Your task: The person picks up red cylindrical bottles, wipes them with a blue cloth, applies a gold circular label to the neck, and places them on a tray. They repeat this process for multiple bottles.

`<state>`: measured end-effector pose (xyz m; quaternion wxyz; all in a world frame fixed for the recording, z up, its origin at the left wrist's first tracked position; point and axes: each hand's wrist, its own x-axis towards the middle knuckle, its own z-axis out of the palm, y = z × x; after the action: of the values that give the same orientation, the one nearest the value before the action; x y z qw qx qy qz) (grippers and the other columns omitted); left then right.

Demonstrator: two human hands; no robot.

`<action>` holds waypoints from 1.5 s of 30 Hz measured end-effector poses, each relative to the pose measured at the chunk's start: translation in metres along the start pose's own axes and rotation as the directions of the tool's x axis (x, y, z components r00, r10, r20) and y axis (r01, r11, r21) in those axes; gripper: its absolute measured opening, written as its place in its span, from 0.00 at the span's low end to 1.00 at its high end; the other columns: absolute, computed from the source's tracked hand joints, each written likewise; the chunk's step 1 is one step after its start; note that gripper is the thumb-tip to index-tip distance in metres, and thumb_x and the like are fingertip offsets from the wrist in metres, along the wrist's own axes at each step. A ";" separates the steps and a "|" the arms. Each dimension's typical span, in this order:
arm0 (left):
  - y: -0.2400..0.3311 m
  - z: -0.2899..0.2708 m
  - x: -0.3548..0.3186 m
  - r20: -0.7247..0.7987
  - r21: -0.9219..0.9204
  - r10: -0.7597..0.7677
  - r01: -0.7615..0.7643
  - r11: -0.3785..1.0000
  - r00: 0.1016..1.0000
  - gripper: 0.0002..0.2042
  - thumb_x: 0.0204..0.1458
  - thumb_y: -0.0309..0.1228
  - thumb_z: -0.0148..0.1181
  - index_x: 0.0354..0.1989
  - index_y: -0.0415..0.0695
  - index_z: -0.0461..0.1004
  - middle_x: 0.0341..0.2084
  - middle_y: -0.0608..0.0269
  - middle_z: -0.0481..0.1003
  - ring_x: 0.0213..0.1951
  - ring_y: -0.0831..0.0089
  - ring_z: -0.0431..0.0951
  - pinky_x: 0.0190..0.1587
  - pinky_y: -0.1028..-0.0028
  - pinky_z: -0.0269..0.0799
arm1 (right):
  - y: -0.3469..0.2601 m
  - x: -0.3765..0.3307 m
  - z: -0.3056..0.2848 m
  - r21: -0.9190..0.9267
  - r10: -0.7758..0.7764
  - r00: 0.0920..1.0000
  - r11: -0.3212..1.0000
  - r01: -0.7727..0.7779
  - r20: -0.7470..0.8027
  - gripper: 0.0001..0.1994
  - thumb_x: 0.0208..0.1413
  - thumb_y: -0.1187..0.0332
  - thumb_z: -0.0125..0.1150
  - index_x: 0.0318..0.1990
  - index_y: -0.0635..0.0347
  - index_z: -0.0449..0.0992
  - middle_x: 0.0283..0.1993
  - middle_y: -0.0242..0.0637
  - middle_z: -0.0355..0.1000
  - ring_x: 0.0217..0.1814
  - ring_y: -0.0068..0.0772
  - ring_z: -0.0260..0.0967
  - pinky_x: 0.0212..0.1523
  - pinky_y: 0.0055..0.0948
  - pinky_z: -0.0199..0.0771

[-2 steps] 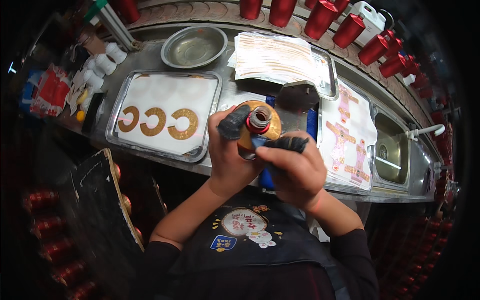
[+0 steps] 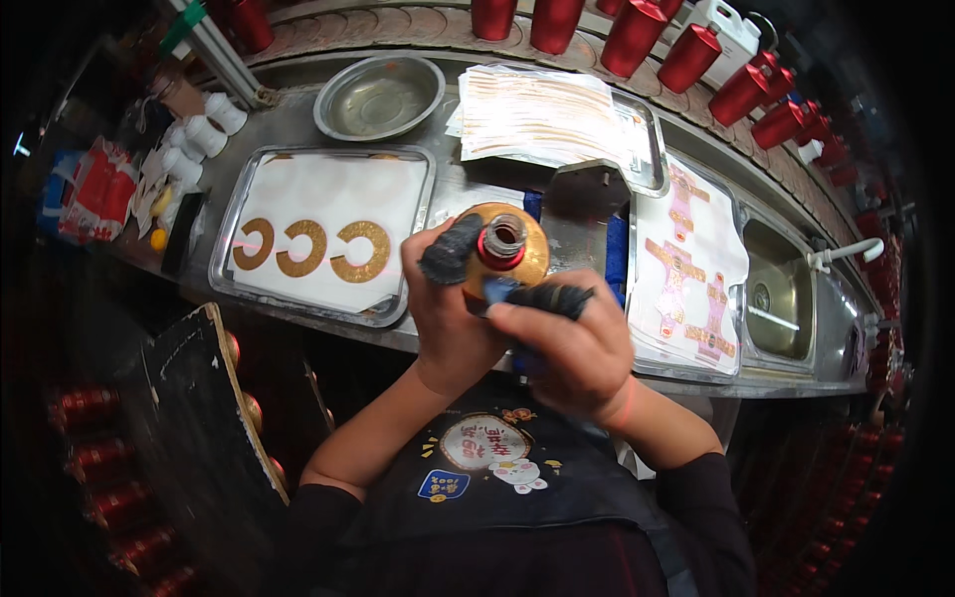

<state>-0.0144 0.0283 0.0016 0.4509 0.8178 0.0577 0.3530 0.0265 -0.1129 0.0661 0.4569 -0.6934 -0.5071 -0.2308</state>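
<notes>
A bottle (image 2: 530,251) with a gold shoulder, a red collar and an uncapped silver threaded neck is held upright above the bench's front edge. My left hand (image 2: 450,323) wraps round its left side, with a black cover on the thumb. My right hand (image 2: 577,343), also with a black-covered digit, pinches a small blue piece (image 2: 500,289) against the near side of the gold shoulder. Its exact kind is hidden by my fingers. Gold C-shaped labels (image 2: 360,252) lie on white backing in a metal tray (image 2: 221,261) to the left.
A metal bowl (image 2: 379,98) and a stack of label strips (image 2: 537,109) lie behind. Pink-and-gold labels (image 2: 678,274) are on a tray at right, beside a sink (image 2: 781,298) with a white tap (image 2: 846,254). Red bottles (image 2: 686,58) line a conveyor (image 2: 398,32) at the back.
The bottle and both hands sit slightly further left in view. My right hand has slid a little left and downward along the near side of the gold shoulder with the blue piece.
</notes>
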 end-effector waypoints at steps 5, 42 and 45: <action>0.002 -0.001 -0.003 -0.027 0.107 0.063 -0.059 0.992 0.998 0.41 0.32 0.41 0.84 0.55 0.41 0.68 0.49 0.55 0.61 0.48 0.58 0.69 0.49 0.63 0.69 | -0.004 -0.006 -0.001 0.153 0.142 0.980 0.981 -0.120 -0.141 0.18 0.40 0.80 0.65 0.43 0.60 0.82 0.35 0.36 0.74 0.36 0.38 0.73 0.40 0.34 0.75; 0.003 -0.036 0.021 0.321 -0.200 -0.061 0.130 0.971 0.945 0.49 0.28 0.35 0.85 0.63 0.43 0.63 0.58 0.51 0.64 0.62 0.56 0.67 0.62 0.62 0.67 | 0.041 0.019 -0.031 0.235 0.580 0.784 0.749 -0.620 0.220 0.10 0.53 0.73 0.70 0.41 0.66 0.78 0.36 0.40 0.77 0.38 0.29 0.76 0.41 0.25 0.74; -0.003 -0.036 0.027 0.348 -0.244 -0.044 0.136 0.960 0.936 0.44 0.30 0.27 0.83 0.61 0.42 0.66 0.57 0.55 0.67 0.59 0.59 0.70 0.61 0.64 0.68 | 0.064 0.020 -0.023 0.263 0.560 0.805 0.760 -0.594 0.197 0.10 0.53 0.72 0.68 0.41 0.65 0.78 0.35 0.39 0.77 0.37 0.26 0.75 0.41 0.24 0.74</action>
<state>-0.0161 0.0668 0.0261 0.5748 0.7953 -0.0309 0.1900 0.0962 -0.1276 0.0670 0.5816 -0.7458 -0.3221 0.0414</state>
